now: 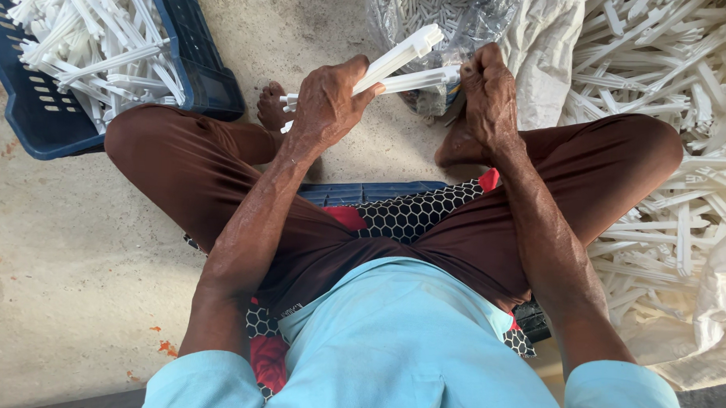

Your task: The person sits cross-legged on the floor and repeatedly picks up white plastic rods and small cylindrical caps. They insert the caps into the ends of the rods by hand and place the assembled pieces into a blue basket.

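White plastic strips between both hands' fingers

We see a light blue shirt nearest the camera, its short sleeves ending above the elbows and a small button showing at the bottom edge. Further out we find dark brown trousers, creased over both knees. Both forearms are bare, veins standing out, and the feet are bare too.

Blue crate left, plastic pile right; bare floor between.
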